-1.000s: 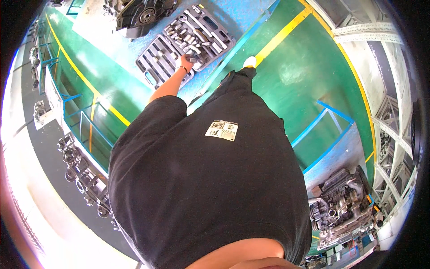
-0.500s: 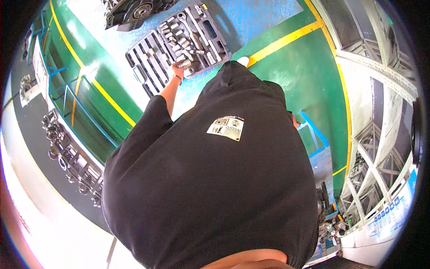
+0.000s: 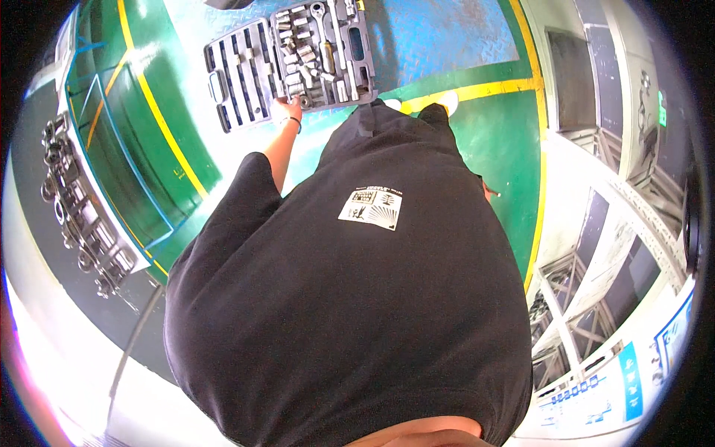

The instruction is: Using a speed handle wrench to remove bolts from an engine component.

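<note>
An open grey socket-set case [image 3: 257,37] lies ahead of me. Its right half holds several chrome sockets, a ratchet [image 3: 318,10] and long bars; much of the left half shows bare slots. My left hand [image 3: 285,112], wearing a dark wristband, is at the case's near edge where the halves meet. Its fingers are bent in beside the nearest sockets, and whatever lies between them is too small to make out. Past my torso on the right, only a sliver of my right hand [image 3: 488,191] shows; its fingers are mostly hidden.
Yellow lines [image 3: 477,93] cross the green floor, bordering blue tread plate [image 3: 447,37]. My white shoe [image 3: 449,101] stands on a line. Left are a blue frame [image 3: 126,167] and a rack of metal parts [image 3: 78,216]. White metal framework [image 3: 596,171] rises at right.
My view has turned, and the dark machine part has mostly slid out at the top. A second shoe has come into sight. My left hand stays by the same spot on the case.
</note>
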